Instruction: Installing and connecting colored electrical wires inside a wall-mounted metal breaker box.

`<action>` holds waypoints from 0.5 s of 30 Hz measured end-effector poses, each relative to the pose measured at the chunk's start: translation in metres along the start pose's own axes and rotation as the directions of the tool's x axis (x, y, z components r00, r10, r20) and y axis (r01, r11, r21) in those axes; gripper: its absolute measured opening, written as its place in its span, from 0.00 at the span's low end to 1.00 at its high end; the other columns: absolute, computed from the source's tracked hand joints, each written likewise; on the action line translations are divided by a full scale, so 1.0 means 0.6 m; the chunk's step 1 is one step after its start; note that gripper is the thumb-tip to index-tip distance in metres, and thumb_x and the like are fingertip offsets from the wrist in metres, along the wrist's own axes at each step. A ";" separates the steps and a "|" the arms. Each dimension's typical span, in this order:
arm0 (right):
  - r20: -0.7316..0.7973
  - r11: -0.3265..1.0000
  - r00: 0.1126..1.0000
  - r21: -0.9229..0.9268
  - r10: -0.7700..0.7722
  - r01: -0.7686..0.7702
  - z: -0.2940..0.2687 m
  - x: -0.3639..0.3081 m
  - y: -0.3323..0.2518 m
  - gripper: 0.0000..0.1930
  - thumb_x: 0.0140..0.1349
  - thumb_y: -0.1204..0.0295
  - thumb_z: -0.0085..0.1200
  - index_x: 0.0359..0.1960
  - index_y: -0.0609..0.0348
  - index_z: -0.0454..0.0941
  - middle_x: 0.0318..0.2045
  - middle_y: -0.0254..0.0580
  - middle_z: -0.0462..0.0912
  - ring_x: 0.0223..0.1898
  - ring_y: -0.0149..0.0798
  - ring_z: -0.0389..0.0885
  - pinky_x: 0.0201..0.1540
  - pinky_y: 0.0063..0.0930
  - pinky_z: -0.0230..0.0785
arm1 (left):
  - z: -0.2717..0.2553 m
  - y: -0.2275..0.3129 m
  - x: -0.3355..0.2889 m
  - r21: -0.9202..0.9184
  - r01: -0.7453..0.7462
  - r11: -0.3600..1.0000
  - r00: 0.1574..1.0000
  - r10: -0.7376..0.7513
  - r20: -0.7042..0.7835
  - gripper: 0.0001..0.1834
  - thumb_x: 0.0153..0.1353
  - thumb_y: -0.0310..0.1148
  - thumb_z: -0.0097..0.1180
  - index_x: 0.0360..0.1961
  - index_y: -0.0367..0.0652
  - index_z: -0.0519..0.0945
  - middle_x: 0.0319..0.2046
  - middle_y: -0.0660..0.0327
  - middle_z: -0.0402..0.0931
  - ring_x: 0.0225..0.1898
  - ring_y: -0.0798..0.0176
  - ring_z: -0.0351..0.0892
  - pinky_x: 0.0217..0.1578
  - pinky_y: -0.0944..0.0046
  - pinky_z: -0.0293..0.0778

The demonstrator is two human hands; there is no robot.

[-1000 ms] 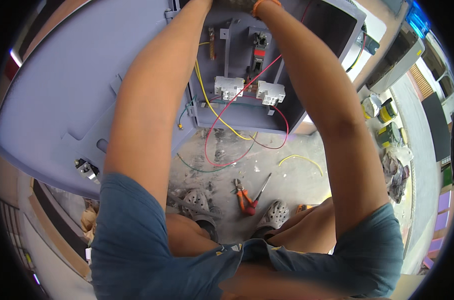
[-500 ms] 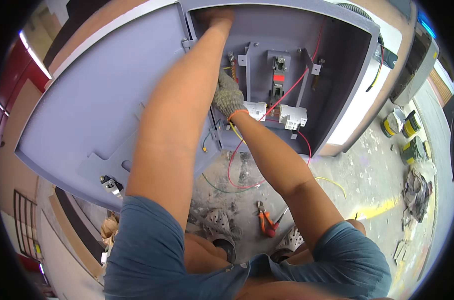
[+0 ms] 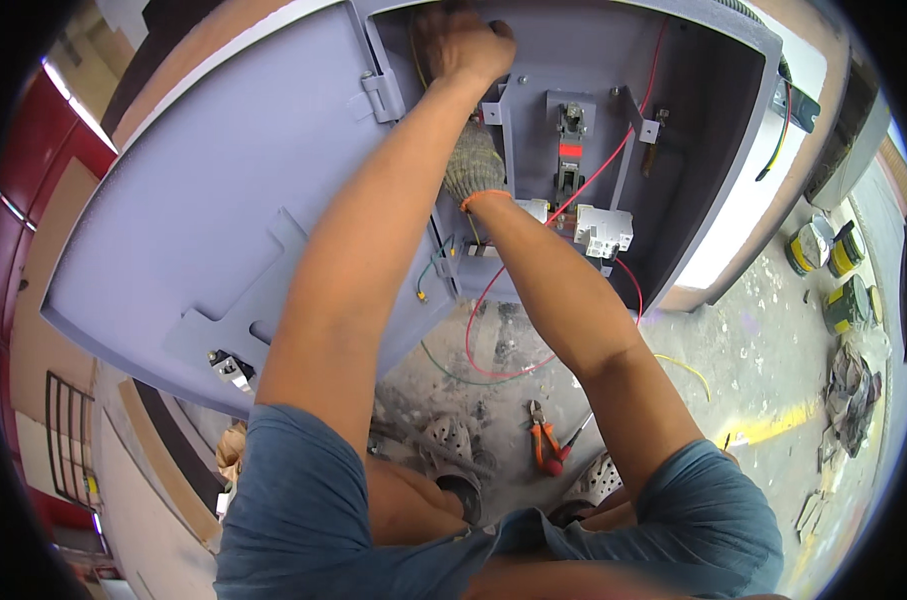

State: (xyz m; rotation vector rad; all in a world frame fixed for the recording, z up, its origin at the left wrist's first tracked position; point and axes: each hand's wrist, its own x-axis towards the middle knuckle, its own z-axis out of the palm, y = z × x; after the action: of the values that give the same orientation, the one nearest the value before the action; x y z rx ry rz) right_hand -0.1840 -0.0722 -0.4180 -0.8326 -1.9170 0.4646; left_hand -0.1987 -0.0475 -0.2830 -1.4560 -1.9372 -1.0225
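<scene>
My bare left hand [image 3: 463, 45] reaches into the upper left corner of a grey metal electrical enclosure [image 3: 708, 120]. Its fingers are dark and smeared, so their grip does not show. A thin yellow wire [image 3: 417, 62] runs beside that hand. My right hand [image 3: 476, 168], in a grey knit glove with an orange cuff, is lower along the enclosure's left inner side. My left forearm and the shadow partly hide its fingers. Close to its wrist are white circuit breakers [image 3: 603, 230]. A red wire [image 3: 595, 170] crosses the enclosure and loops out below.
The enclosure's door [image 3: 203, 190] hangs open at the left. On the floor between my feet lie orange-handled cutting pliers [image 3: 543, 440] and a red-handled screwdriver [image 3: 558, 462]. Paint cans [image 3: 808, 247] and crumpled plastic [image 3: 853, 385] sit at the right.
My left hand shows more, lower and further right than before. My gloved right hand has moved up along the enclosure's left side. The whole view has shifted slightly.
</scene>
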 end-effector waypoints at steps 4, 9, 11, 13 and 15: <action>0.211 0.994 0.972 -0.057 0.107 -0.097 -0.002 0.012 -0.022 0.23 0.66 0.58 0.46 0.56 0.59 0.73 0.52 0.63 0.78 0.53 0.62 0.77 0.57 0.50 0.69 | -0.032 -0.004 -0.001 0.013 0.091 0.996 0.975 -0.092 0.203 0.27 0.59 0.45 0.52 0.48 0.30 0.80 0.51 0.35 0.76 0.61 0.36 0.68 0.66 0.50 0.59; 0.180 0.999 0.983 -0.048 0.016 -0.008 -0.002 0.009 -0.042 0.22 0.67 0.56 0.44 0.55 0.54 0.75 0.55 0.59 0.77 0.53 0.60 0.78 0.55 0.51 0.69 | -0.004 -0.034 0.030 0.385 -0.146 0.911 0.957 0.031 0.288 0.37 0.64 0.62 0.36 0.55 0.42 0.79 0.51 0.50 0.80 0.56 0.53 0.77 0.58 0.55 0.68; -0.024 0.994 0.999 0.104 0.024 -0.021 0.035 0.005 -0.012 0.23 0.67 0.56 0.42 0.59 0.52 0.71 0.55 0.61 0.76 0.52 0.62 0.78 0.57 0.52 0.67 | 0.019 -0.030 0.044 0.323 -0.042 0.945 0.936 -0.076 0.344 0.37 0.64 0.58 0.34 0.61 0.42 0.76 0.64 0.50 0.70 0.67 0.49 0.65 0.66 0.50 0.59; 0.060 0.997 0.995 -0.008 0.074 -0.074 0.039 0.021 0.032 0.22 0.62 0.68 0.43 0.59 0.46 0.71 0.49 0.61 0.79 0.49 0.62 0.79 0.52 0.52 0.70 | 0.032 -0.005 0.045 0.323 -0.109 0.940 0.957 0.012 0.289 0.44 0.62 0.59 0.41 0.67 0.32 0.64 0.68 0.43 0.62 0.71 0.46 0.57 0.70 0.53 0.48; 0.071 0.985 0.986 0.067 0.153 -0.158 0.020 0.032 0.003 0.22 0.60 0.71 0.43 0.58 0.45 0.72 0.44 0.60 0.81 0.47 0.59 0.81 0.49 0.51 0.72 | 0.039 -0.038 0.043 -0.032 -0.115 0.993 0.993 0.114 -0.017 0.55 0.52 0.57 0.59 0.68 0.24 0.53 0.68 0.35 0.56 0.70 0.34 0.53 0.71 0.50 0.47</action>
State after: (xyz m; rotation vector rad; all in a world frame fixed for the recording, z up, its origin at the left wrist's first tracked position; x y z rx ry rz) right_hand -0.1999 -0.0568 -0.4130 -0.9337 -1.8912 0.6598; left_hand -0.2271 -0.0172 -0.2834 -1.5534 -1.8115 -1.0148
